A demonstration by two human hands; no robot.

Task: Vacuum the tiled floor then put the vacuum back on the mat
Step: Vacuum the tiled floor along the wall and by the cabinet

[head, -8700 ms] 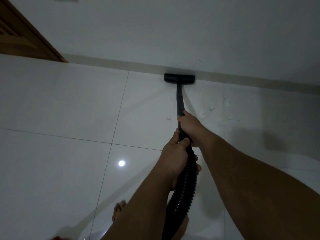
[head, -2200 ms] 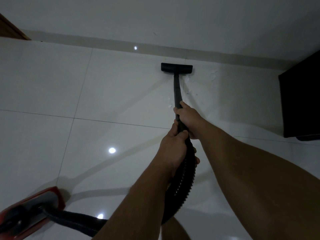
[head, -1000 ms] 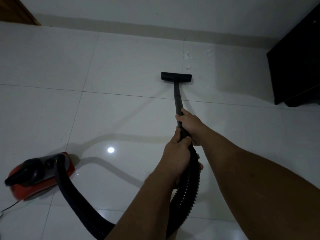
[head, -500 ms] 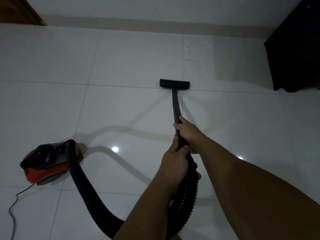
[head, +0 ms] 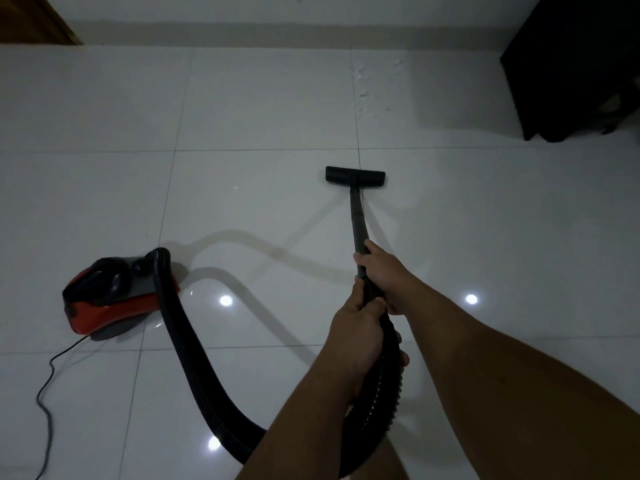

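Both hands grip the black vacuum wand [head: 356, 216]. My right hand [head: 382, 273] holds it higher up the tube, my left hand [head: 356, 336] just behind it where the ribbed hose [head: 194, 362] begins. The flat black floor nozzle [head: 355, 176] rests on the white tiled floor [head: 263, 109], straight ahead of me. The hose loops left and down to the red and black vacuum body [head: 110, 292], which sits on the tiles at the left. No mat is in view.
A dark cabinet [head: 575, 64] stands at the upper right against the wall. A wooden door frame [head: 38, 19] shows at the upper left. The power cord [head: 48, 393] trails from the vacuum body toward the lower left. Small pale specks [head: 367, 88] lie on the tile beyond the nozzle.
The nozzle has been drawn back from the wall toward me across a tile joint. The vacuum body has come fully into view at the left, with its cord.
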